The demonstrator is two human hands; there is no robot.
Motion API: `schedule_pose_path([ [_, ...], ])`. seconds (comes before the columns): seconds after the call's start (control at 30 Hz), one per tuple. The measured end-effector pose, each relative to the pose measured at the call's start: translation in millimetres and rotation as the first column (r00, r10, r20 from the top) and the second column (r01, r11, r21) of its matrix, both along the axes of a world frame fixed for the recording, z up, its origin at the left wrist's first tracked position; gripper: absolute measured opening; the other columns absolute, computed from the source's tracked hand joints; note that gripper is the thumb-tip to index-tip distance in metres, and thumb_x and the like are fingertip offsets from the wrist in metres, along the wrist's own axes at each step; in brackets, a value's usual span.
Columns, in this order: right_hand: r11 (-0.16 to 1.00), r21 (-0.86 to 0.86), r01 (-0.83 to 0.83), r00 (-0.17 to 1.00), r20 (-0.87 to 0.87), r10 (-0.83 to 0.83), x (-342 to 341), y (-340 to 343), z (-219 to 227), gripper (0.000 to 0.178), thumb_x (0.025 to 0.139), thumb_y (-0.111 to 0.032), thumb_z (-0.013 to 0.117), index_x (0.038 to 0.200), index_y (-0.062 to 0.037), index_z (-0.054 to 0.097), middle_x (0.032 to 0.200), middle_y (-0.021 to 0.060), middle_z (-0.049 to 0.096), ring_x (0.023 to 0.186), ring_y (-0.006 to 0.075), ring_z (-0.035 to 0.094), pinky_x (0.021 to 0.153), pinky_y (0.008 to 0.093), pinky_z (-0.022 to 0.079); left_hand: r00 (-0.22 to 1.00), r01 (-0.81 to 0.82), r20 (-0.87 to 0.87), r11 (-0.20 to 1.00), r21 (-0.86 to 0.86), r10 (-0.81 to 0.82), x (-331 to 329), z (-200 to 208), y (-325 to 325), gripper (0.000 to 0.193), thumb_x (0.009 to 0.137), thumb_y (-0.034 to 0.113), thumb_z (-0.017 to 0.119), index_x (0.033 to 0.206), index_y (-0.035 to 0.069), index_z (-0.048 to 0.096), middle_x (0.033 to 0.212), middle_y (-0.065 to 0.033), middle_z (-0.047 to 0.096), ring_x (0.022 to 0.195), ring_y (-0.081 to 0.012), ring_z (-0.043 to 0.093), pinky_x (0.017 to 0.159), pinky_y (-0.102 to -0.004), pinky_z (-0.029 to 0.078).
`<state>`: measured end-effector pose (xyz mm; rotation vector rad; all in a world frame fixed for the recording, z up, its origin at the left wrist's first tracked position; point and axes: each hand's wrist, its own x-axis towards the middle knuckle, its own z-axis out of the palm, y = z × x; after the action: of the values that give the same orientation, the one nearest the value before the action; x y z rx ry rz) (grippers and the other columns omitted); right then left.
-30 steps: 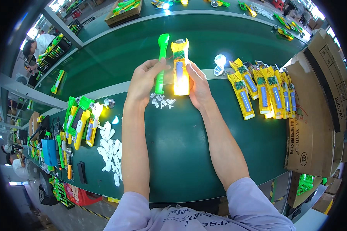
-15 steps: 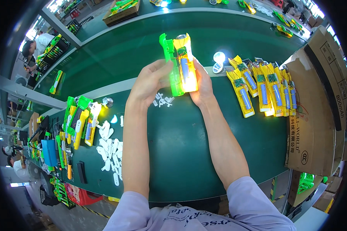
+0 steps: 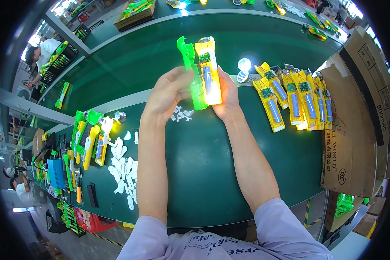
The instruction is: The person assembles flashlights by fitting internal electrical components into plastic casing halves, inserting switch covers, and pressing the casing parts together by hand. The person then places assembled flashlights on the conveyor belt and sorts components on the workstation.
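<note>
Upper middle of frame: left hand [image 3: 170, 90] pinching green shell half [image 3: 198, 92], right hand [image 3: 228, 94] gripping yellow half [image 3: 216, 81]. Probably light, stiff, kinda slick plastic; thin wires [image 3: 199, 64] look fragile, so outer edges seem safest hold.

a wide, smooth, dark green tabletop [image 3: 195, 173] fills the foreground, bordered by a pale grey metal rail [image 3: 117, 102]; beyond it runs a second long, dark green surface [image 3: 130, 65]. a slanting grey metal post [image 3: 67, 32] stands upper left. bright white daylight glares near the upper rim. black-and-yellow striped tape [image 3: 108, 241] crosses the grey floor [image 3: 84, 251].
</note>
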<state>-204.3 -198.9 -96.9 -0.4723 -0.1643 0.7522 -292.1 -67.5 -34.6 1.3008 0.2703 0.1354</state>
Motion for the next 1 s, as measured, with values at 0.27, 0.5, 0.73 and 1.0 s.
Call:
schedule_pose_path([
  [0.27,0.977,0.148,-0.153,0.987,0.068,0.144,15.2,-6.7,-17.9,0.036,0.101,-0.035,0.049,0.121,-0.0061,0.056,0.105,0.0068,0.065,0.095,0.0162,0.064,0.085,0.0339,0.052,0.997,-0.059,-0.036,0.993,0.105,0.064,1.2,1.8,-1.8,0.031,0.096,0.029,0.062,0.114,0.004,0.059,0.098,-0.0049,0.067,0.09,-0.0122,0.064,0.086,-0.0311,0.051],
  [0.5,0.998,0.054,-0.031,0.999,0.032,0.029,2.0,-3.3,-2.1,0.038,0.101,-0.034,0.048,0.125,-0.0049,0.054,0.111,0.0064,0.063,0.101,0.0157,0.062,0.089,0.0334,0.051,0.999,-0.046,-0.022,0.997,0.058,0.048,5.8,-4.4,-10.0,0.046,0.087,0.025,0.072,0.12,-0.004,0.057,0.102,-0.0126,0.066,0.094,-0.0178,0.064,0.087,-0.0325,0.048],
  [0.73,1.0,-0.012,0.02,0.999,0.046,-0.02,4.9,-2.9,-7.0,0.036,0.099,-0.034,0.053,0.119,-0.0051,0.058,0.104,0.0056,0.065,0.092,0.0144,0.063,0.081,0.0302,0.052,0.994,-0.093,-0.032,0.98,0.177,0.1,8.8,-2.9,-17.4,0.047,0.087,0.025,0.073,0.12,-0.004,0.056,0.1,-0.0124,0.067,0.092,-0.0178,0.065,0.084,-0.0322,0.05],
  [1.0,0.992,-0.089,0.09,0.989,0.123,-0.078,-0.5,1.7,-4.4,0.034,0.098,-0.034,0.057,0.114,-0.0036,0.062,0.099,0.0027,0.066,0.089,0.0103,0.062,0.078,0.0265,0.049,0.964,-0.254,0.03,0.877,0.408,0.264,15.8,-9.4,-26.1,0.049,0.085,0.019,0.077,0.12,-0.005,0.053,0.095,-0.0114,0.068,0.085,-0.0169,0.067,0.078,-0.031,0.053],
])
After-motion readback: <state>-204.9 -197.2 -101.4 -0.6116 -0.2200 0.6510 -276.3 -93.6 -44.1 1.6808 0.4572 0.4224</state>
